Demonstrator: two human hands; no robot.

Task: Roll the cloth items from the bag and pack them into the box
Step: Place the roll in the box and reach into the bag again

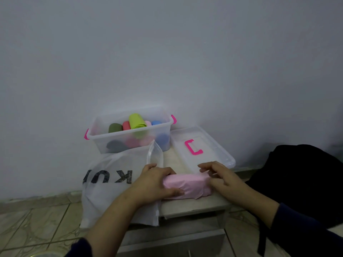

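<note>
Slippage is my main worry from here: I have the pink cloth [187,186] lying as a thick, half-formed roll near the front edge of the small table [193,203], with my left hand [157,182] curled over its left end, thumb underneath, gripping it, and my right hand [220,177] resting on its right end with fingers loosely bent; I cannot tell whether that hand truly clamps the fabric or only presses it. If either end gets ahead of the other, I judge the roll will come out coned or loose, and a loose tail at the lower right corner looks ready to unwind. The roll sits close to the table's front lip, so a careless pull toward me could drag it off. The clear box [130,134] stands at the back against the wall, already holding several coloured rolls, with a green roll [136,123] sitting high, so room for a fat roll may be tight. Its lid [204,147] lies just right of it, touching my right fingertips. The white bag [111,184] drapes over the table's left edge. The surface is pale and marbled; the floor is tiled, the wall plain, and a dark bundle [304,182] sits at right.
</note>
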